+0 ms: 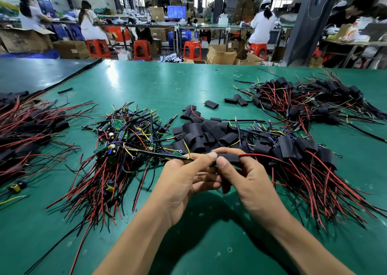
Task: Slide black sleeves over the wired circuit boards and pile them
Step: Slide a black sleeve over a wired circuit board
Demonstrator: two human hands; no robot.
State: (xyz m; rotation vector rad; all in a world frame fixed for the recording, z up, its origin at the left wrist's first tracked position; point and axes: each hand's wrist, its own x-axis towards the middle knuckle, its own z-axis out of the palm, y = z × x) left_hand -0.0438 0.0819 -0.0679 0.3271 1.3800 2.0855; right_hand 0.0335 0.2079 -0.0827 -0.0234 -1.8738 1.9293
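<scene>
Both hands meet above the green table (146, 82), holding one wired circuit board with a black sleeve (230, 158) over it. My left hand (186, 178) pinches the board's left end, where black and yellow wires stick out. My right hand (245, 178) pinches the sleeve, and red and black wires trail out to the right. A tangle of bare green boards with wires (121, 145) lies to the left. Loose black sleeves (201, 132) are heaped just beyond my hands. Sleeved boards lie piled at the right (303, 149).
More sleeved assemblies lie at the far right (310, 101) and at the left edge (27, 126). A few stray sleeves (211, 104) and a small yellow ring (178, 89) lie mid-table. Workers sit on red stools at benches beyond the table.
</scene>
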